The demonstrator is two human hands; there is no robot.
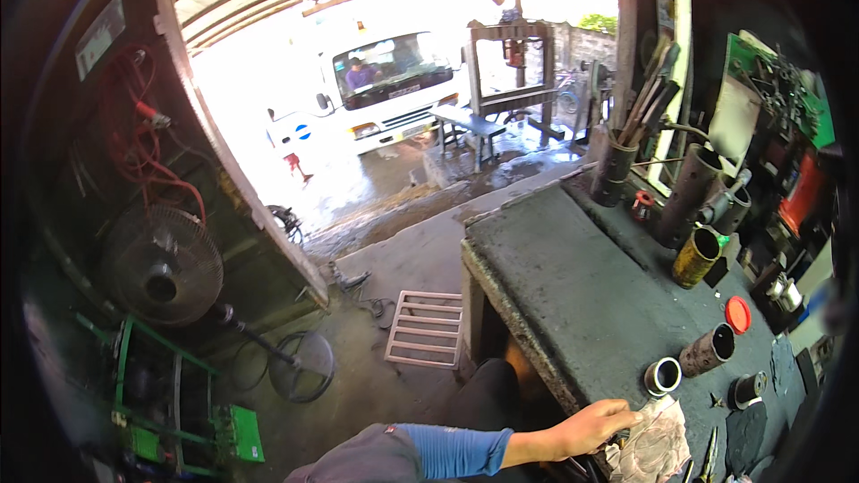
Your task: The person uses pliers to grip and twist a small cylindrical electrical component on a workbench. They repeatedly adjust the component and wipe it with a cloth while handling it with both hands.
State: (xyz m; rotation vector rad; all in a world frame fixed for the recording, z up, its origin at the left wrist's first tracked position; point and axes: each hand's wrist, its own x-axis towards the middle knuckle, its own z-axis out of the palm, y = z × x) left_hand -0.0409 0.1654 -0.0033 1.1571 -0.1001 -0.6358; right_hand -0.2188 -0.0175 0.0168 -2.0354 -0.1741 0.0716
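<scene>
My left hand (591, 429), at the end of a blue-sleeved arm, reaches over the near edge of the workbench. Its fingers are closed at the edge of a pale, stained rag (658, 447) that lies crumpled on the bench top. Just beyond the rag stands a short metal ring (663, 377) with a bright rim. A dark, rusty metal cylinder (708, 351) leans beside that ring. Farther right lies a small dark round part (747, 389). My right hand is outside the picture.
The dark workbench (546, 241) also carries a yellow can (696, 258), a red lid (738, 314) and a tool-filled tube (615, 170). On the floor are a slatted metal grate (425, 329) and a standing fan (161, 268). Outside are a white truck (394, 98) and a press frame (512, 72).
</scene>
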